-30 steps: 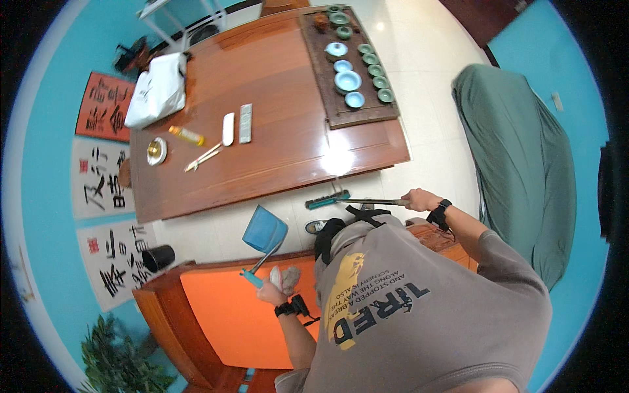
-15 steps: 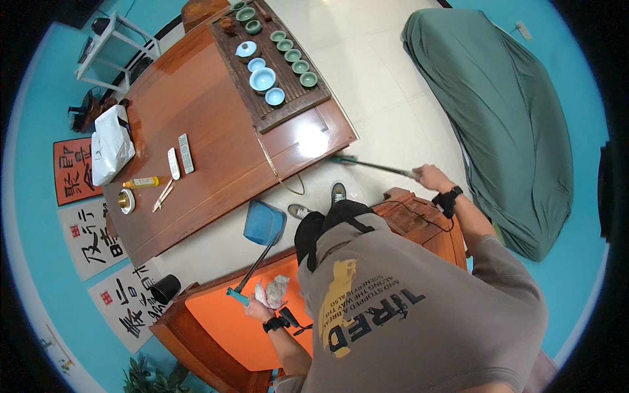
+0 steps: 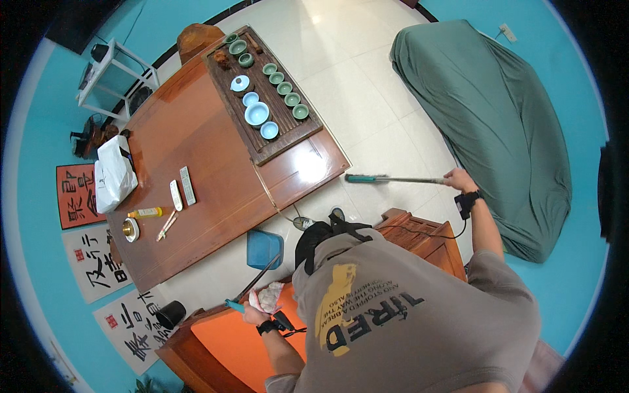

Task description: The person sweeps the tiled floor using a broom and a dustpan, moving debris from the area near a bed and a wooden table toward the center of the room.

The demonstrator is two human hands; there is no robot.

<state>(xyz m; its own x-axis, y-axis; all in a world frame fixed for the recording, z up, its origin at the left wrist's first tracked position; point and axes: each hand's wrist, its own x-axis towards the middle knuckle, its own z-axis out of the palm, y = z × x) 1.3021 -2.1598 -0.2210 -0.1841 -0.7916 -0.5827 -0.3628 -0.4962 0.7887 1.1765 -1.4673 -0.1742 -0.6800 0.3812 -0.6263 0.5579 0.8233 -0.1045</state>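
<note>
My left hand (image 3: 253, 315) is closed around the long handle of a blue dustpan (image 3: 264, 251), whose pan rests on the floor below the table's front edge. Crumpled white and pink tissue or cloth (image 3: 267, 298) shows beside that hand; whether I also grip it I cannot tell. Out to the right, my right hand (image 3: 461, 181) grips the end of a broom's (image 3: 406, 179) thin dark handle. The broom's green head (image 3: 364, 178) is over the pale tiles, just past the table's near right corner. Black bands circle both wrists.
A wooden table (image 3: 216, 229) bears a tea tray (image 3: 288, 149) with cups, two remotes and a white bag (image 3: 115, 173). Close by me stand an orange-cushioned wooden bench (image 3: 226, 347) and a black bin (image 3: 171, 314). A green-covered bulky object (image 3: 491, 137) lines the right wall.
The broom has swung away from the table's edge, its head now farther right, and my right hand has moved slightly right. The dustpan's pan appears turned and a little lower in view.
</note>
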